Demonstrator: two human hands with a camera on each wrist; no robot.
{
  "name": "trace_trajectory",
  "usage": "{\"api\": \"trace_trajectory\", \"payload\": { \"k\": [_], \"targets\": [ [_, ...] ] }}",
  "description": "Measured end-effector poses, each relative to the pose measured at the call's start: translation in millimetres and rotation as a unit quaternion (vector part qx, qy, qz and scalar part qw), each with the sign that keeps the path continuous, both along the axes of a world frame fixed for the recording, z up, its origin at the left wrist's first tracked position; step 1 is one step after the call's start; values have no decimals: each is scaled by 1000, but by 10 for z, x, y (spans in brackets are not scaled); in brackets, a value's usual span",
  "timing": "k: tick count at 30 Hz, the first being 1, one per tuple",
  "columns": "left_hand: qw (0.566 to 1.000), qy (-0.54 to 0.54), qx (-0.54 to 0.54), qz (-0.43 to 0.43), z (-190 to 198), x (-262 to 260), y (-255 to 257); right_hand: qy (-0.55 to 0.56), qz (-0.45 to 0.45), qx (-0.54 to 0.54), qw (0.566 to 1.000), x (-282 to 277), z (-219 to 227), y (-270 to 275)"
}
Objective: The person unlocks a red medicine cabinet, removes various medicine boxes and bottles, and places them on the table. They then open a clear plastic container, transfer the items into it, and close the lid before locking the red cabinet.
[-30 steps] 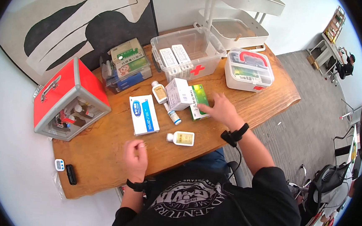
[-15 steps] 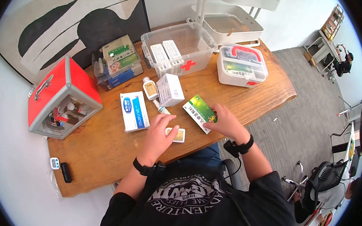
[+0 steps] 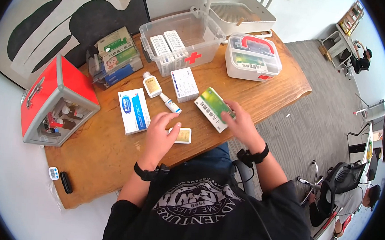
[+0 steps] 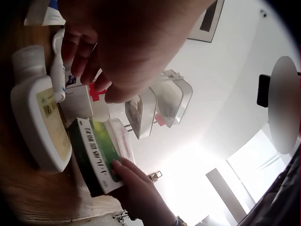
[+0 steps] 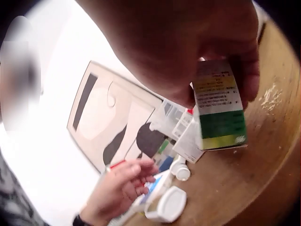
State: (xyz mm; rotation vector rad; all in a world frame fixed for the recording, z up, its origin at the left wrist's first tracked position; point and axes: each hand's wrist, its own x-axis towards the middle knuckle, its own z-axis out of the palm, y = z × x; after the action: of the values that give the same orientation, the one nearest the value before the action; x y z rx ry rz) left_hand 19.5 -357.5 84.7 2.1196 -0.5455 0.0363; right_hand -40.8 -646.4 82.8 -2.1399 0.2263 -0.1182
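Observation:
My right hand (image 3: 245,127) grips a green and white medicine box (image 3: 214,109) by its right end, thumb on the front face. The right wrist view shows the box's printed side (image 5: 218,101) between thumb and fingers. My left hand (image 3: 159,137) hovers with relaxed fingers over a white bottle with a yellow label (image 3: 184,136), which lies on its side and is partly hidden by the thumb. Beyond those fingers lies a small white bottle with a blue label (image 3: 172,105). Another yellow-labelled bottle (image 3: 152,86), a plain white box (image 3: 184,85) and a white-and-blue box (image 3: 133,112) are nearby.
A clear bin with a red cross (image 3: 211,50) holds white boxes at the back. To its right is a first-aid case with a red handle (image 3: 267,71). At left stand a red case (image 3: 72,82) and a clear box of medicine packs (image 3: 136,65). A timer (image 3: 53,173) lies front left.
My right hand has taken hold of the green medicine box and drawn it toward me, away from the plain white box. My left hand has moved forward and right over the lying bottle, its fingers uncurling.

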Motion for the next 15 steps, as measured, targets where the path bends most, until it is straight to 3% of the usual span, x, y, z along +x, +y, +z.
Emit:
{"api": "trace_trajectory", "payload": {
  "k": [1,2,3,4,9,11,12,14,15],
  "targets": [
    [1000,9,-15,8,-3,-18,47,143,-42,87,985,62,86,-83],
    [999,18,-31,16,-7,-38,94,144,-44,87,985,47,48,-109],
    [999,19,-32,14,-7,-69,147,16,-65,-118,991,46,-22,-133],
    [998,11,-56,29,-7,-116,202,-112,-81,-316,939,60,-29,-128],
    [989,-59,-100,92,-176,-344,481,-114,9,-288,951,-7,163,169],
    [989,-29,-99,106,-231,-438,659,-36,-6,-134,990,38,130,118],
    [988,4,-96,122,-251,-502,748,-37,-4,-134,990,61,142,54],
    [987,1,-87,138,-287,-550,891,97,-69,59,991,123,176,-142],
    [982,-8,-90,168,-340,-563,968,46,-61,-16,997,138,7,-244]
  ]
}}
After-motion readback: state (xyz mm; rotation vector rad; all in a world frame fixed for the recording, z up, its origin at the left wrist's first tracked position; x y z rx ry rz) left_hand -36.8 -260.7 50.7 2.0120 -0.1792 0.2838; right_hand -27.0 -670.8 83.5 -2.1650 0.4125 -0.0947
